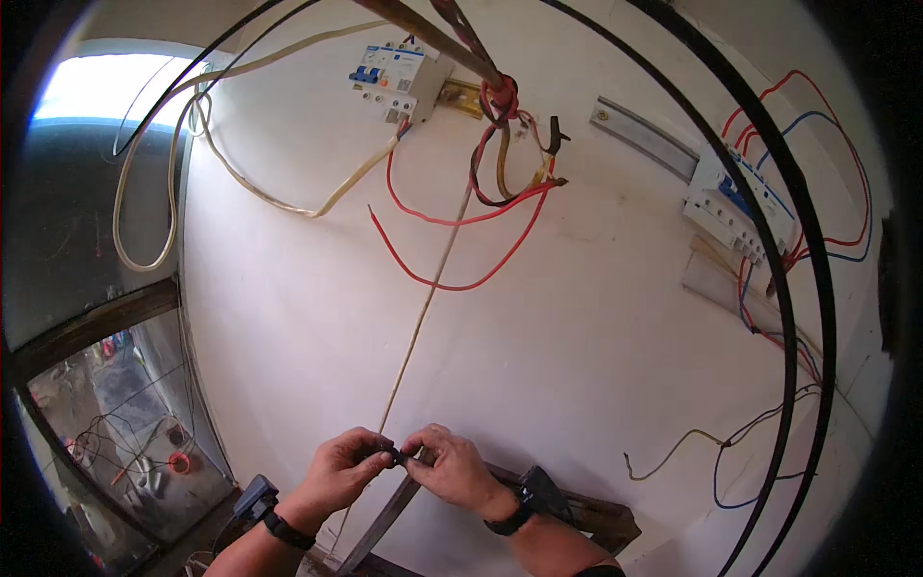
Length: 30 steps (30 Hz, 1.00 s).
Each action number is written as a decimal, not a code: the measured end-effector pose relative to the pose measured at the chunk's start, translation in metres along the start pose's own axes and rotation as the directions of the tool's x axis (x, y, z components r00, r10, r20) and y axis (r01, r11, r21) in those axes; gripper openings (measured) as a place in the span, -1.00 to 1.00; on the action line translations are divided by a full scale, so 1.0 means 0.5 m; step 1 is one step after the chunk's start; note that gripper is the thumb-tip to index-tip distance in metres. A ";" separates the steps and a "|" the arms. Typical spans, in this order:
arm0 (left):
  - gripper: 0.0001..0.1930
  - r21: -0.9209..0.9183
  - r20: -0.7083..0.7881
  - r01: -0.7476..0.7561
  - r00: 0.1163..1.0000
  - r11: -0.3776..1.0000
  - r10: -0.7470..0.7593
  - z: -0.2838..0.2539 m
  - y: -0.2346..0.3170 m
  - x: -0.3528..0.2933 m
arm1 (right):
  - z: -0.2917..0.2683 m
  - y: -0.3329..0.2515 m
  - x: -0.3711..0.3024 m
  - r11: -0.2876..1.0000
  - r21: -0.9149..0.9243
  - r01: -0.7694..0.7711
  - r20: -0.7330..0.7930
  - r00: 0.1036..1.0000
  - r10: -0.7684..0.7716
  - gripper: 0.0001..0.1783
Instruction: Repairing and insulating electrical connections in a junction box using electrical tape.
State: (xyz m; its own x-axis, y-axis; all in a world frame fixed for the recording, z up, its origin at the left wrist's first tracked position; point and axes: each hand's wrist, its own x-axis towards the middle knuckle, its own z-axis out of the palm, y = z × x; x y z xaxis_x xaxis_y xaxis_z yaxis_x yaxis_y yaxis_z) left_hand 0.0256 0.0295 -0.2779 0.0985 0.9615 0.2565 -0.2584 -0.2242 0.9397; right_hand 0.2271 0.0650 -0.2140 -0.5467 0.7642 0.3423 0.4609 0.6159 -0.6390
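My left hand (348, 469) and my right hand (454, 468) meet low in the middle of the view, in front of the white wall. Thumb and fingers of both are closed in a pinch on a small black piece (397, 457), mostly covered by the fingertips; its kind cannot be made out. Close behind my left hand, a thin pale cord (417, 327) runs down the wall. Higher up, red wires (452, 287) hang in loops from a taped bundle, one end loose. A white circuit breaker with blue switches (389, 79) is mounted above, a cream cable (332, 204) running from its underside.
Thick black cables (790, 288) arch down the right side. Behind them sits another white breaker (735, 207) with red and blue wires, beside a metal mounting rail (642, 137). A brown pipe (433, 37) comes from the top. A dark wooden frame (577, 510) stands below my hands; left is a window (106, 212).
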 end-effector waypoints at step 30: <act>-0.84 0.020 -0.035 -0.001 0.999 1.000 0.001 0.000 -0.007 -0.003 | -0.002 -0.008 0.001 1.000 -0.015 -0.014 0.007 1.000 0.014 -0.78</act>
State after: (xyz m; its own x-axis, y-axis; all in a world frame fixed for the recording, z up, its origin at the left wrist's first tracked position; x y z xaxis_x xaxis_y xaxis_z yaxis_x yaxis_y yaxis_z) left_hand 0.0264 0.0289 -0.2813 0.0647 0.9661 0.2499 -0.2392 -0.2281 0.9438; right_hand 0.2257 0.0630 -0.2107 -0.5454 0.7713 0.3282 0.4788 0.6081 -0.6332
